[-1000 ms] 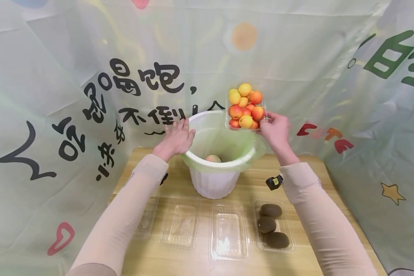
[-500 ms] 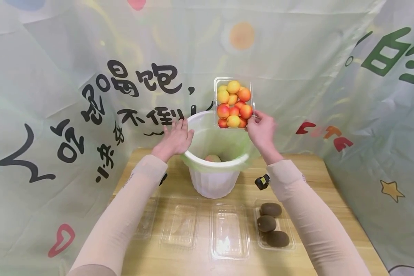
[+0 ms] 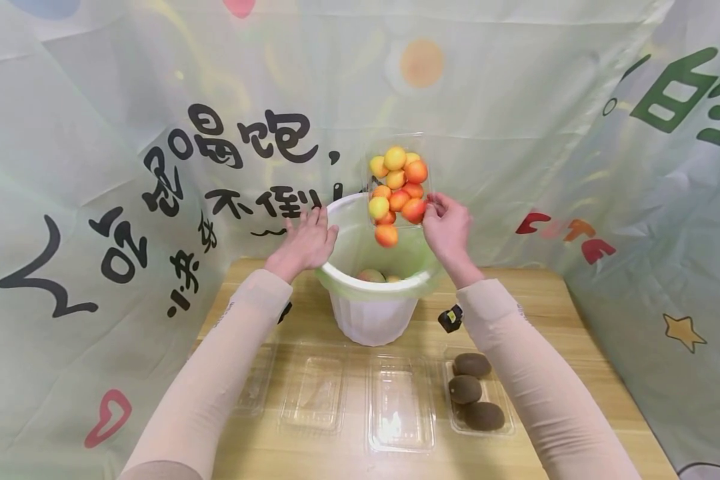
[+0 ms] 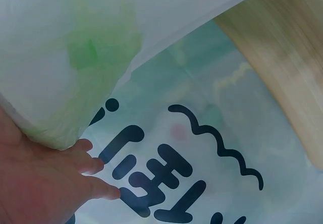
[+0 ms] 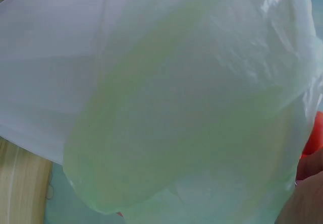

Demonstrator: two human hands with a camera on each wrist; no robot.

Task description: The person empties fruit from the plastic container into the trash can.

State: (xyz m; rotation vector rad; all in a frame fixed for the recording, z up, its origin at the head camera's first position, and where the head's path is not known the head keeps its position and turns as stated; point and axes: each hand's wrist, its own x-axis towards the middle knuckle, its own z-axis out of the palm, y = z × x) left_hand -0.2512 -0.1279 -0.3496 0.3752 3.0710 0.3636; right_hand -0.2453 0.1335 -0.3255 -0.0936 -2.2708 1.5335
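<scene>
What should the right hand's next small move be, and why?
Probably tip the clear tray slightly more toward the white bin: the right hand grips its side, one orange fruit is below its edge over the opening, and other fruits are in it.

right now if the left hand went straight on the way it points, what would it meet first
Beyond the left hand, probably the pale green fabric backdrop with black lettering; how far off is unclear.

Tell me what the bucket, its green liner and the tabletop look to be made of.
Bucket: probably plastic, white, with smooth ribbed walls.
Liner: likely thin plastic film, translucent, wrinkled and shiny.
Tabletop: wood or wood-look laminate, slightly glossy; grain and glare show.
</scene>
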